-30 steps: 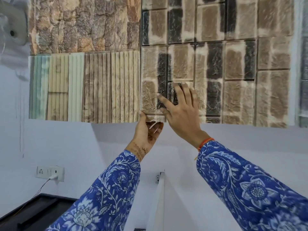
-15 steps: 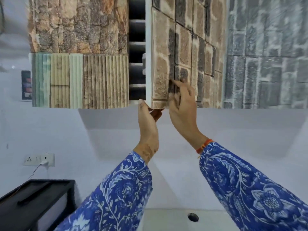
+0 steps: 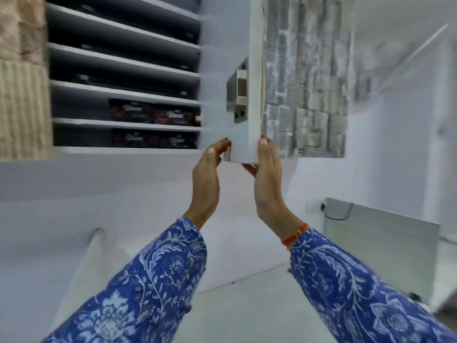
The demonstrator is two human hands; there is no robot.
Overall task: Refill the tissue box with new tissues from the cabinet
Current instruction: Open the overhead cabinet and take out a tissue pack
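Observation:
The wall cabinet stands open, its door (image 3: pixel 241 58) swung out edge-on toward me, pale inside with a metal lock. My left hand (image 3: pixel 206 184) and my right hand (image 3: pixel 268 184) clasp the door's bottom corner, one on each side. Inside, narrow white shelves (image 3: pixel 123 89) are stacked closely. Dark tissue packs with red print (image 3: pixel 154 115) lie on the second shelf from the bottom, and more dark tissue packs (image 3: pixel 154 139) on the lowest one. No tissue box is in view.
A closed stone-patterned cabinet door (image 3: pixel 22 78) is at the left and a grey brick-patterned panel (image 3: pixel 306 95) at the right. A white wall lies below the cabinet. A grey box (image 3: pixel 380 243) with a cable sits at the lower right.
The cabinet door has swung from closed to wide open, with both hands on its lower corner. The shelves and dark packs have come into sight. My view has shifted right.

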